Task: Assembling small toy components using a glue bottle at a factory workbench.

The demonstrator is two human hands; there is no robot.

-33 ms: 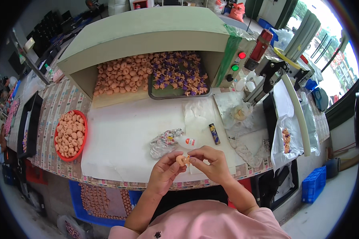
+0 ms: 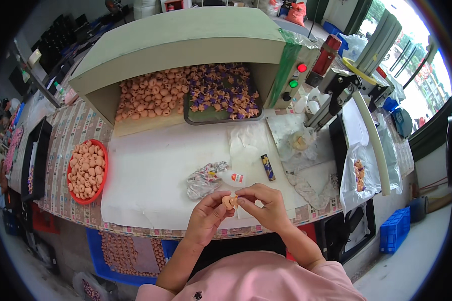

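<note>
Head view: a crumpled clear bag [image 2: 204, 179] and a small white glue bottle [image 2: 233, 177] with a red label are lying just beyond the hands, a dark lighter [image 2: 267, 167] to their right. Nothing is differing from the earlier frame. Left hand [image 2: 209, 214] and right hand [image 2: 264, 202] are both pinching a small peach piece [image 2: 229, 201] between their fingertips, at the near table edge.
</note>
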